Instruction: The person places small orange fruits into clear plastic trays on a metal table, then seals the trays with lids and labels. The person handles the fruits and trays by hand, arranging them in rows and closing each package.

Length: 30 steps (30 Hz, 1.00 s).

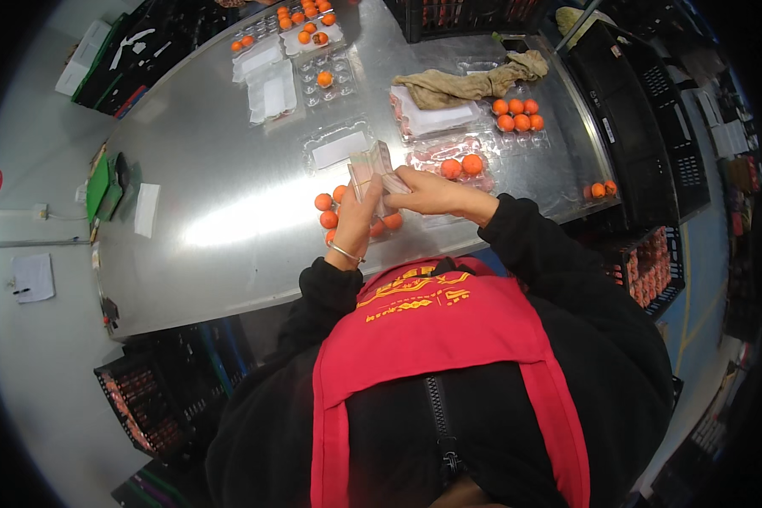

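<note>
Both hands hold a bundle of paper slips [369,170] above a metal table. My left hand [357,219], with a bangle at the wrist, grips the bundle from below. The fingers and thumb of my right hand [428,192] pinch its right edge, where the slips fan apart. Orange-red round fruits [328,219] sit under and beside my left hand, partly hidden by it. Just beyond the bundle lies a transparent plastic tray [310,136] with a white paper insert [340,150]. Right of it, two orange-red fruits [461,166] rest on a transparent pack.
A brown cloth [463,86] lies over packs at the back right, near a tray of several fruits [517,115]. More fruit trays [305,28] stand at the far left-centre. Black crates [635,120] border the table's right edge. A white paper strip [146,209] lies left.
</note>
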### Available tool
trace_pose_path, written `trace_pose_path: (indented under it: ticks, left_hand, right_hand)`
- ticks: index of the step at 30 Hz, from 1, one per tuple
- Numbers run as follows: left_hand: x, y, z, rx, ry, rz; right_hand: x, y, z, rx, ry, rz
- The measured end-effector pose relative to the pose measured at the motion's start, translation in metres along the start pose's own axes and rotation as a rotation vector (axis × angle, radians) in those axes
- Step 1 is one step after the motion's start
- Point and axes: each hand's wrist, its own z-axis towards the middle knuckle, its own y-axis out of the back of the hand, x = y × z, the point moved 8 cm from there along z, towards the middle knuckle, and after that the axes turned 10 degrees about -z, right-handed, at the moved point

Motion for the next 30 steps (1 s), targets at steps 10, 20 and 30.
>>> trace_pose_path:
  ticks: [10,20,30]
  left_hand:
    - [0.018,-0.002,0.004,-0.099,-0.089,-0.103]
    - [-0.080,0.120,-0.028,-0.331,-0.367,-0.273]
    - [-0.028,0.089,-0.035,-0.334,-0.168,-0.259]
  right_hand:
    - [-0.001,-0.001,-0.029,0.093,0.056,-0.070]
    - [-0.180,0.108,-0.162,-0.296,-0.100,-0.544]
    - [-0.224,0.050,-0.165,-0.119,0.310,-1.179]
